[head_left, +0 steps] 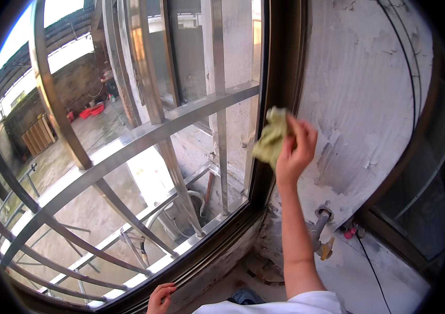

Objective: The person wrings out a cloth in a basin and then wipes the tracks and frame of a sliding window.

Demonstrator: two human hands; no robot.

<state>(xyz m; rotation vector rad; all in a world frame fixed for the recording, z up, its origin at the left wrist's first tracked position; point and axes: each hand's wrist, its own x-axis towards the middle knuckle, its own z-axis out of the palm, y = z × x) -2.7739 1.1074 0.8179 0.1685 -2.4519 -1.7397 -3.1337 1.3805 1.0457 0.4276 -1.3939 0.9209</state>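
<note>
My right hand [297, 152] is raised and closed on a crumpled yellow-green cloth [270, 138]. The cloth is at the dark brown window frame [284, 63], on its upright right side; whether it touches the frame is hard to tell. Down at the lower edge, my left hand [161, 299] is beside the bottom window track [201, 261]. Its fingers are loosely bent, with the thumb apart, and nothing shows in them. Metal security bars [152, 123] stand outside the window.
Right of the frame is a wall with peeling white paint [358, 94]. A grey pipe [321, 227] with a yellow valve handle [326, 249] juts out below. A black cable [374, 272] hangs at the right. Outside lies a concrete yard with red basins [92, 110].
</note>
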